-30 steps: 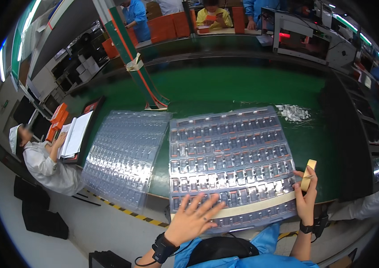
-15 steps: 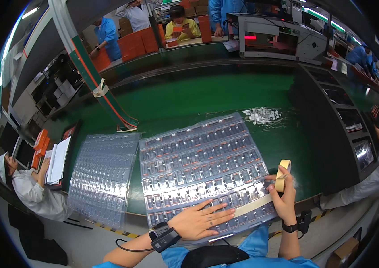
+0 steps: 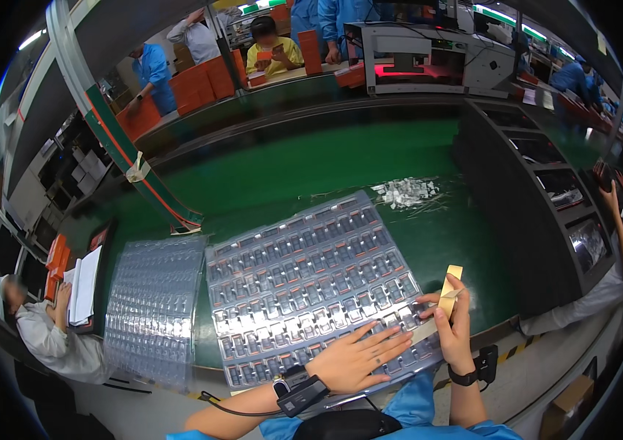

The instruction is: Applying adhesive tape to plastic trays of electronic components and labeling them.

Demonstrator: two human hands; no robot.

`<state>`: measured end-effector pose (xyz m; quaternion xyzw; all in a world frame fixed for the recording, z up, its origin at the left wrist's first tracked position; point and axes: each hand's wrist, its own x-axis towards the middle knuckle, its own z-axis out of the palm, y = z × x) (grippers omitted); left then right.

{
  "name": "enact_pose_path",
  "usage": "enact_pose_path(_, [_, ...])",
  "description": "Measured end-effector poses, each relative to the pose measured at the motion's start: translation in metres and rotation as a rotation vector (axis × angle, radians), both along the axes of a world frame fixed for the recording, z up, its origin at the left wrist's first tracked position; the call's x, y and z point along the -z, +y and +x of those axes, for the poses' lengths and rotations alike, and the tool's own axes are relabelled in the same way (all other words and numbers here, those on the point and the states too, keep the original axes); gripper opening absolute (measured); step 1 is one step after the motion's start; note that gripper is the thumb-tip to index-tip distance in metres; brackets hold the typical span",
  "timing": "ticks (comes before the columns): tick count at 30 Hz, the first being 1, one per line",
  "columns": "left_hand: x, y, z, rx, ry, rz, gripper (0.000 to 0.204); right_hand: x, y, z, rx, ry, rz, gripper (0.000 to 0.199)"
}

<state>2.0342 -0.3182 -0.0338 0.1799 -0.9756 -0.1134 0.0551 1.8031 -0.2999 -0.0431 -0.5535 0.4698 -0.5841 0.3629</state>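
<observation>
A clear plastic blister tray (image 3: pixel 304 282) with rows of small pockets lies on the bench in front of me. Orange bits show in several of its pockets. Flat on its near right part rests my left hand (image 3: pixel 355 361), fingers spread, the tips over a strip of pale tape (image 3: pixel 423 333). My right hand (image 3: pixel 453 326) grips a roll of yellowish masking tape (image 3: pixel 451 286) just past the tray's right edge. The strip runs between the two hands. Part of it is hidden under my left fingers.
Another clear blister tray (image 3: pixel 151 312) lies to the left. White scraps (image 3: pixel 408 193) are heaped on the green bench (image 3: pixel 311 158) beyond. Black foam trays (image 3: pixel 502 209) stand at right, a green post (image 3: pixel 135 165) at left. Co-workers sit or stand around.
My left hand has slid right along the tape strip, nearer my right hand. The tape roll has turned more edge-on. The whole view has shifted slightly.
</observation>
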Motion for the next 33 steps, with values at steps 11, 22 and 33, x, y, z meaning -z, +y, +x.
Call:
enact_pose_path(11, [-0.008,-0.014,-0.058,-0.143,-0.034,-0.010,0.067,0.011,-0.004,-0.001,-0.002,-0.079,-0.026,0.054])
enact_pose_path(22, [-0.001,0.004,-0.012,-0.226,-0.035,-0.074,0.061,0.012,-0.006,0.002,0.034,0.431,-0.144,0.056])
enact_pose_path(33, [-0.015,0.042,0.081,-0.301,-0.205,-0.026,0.053,0.004,-0.004,0.008,0.035,0.466,-0.105,0.061])
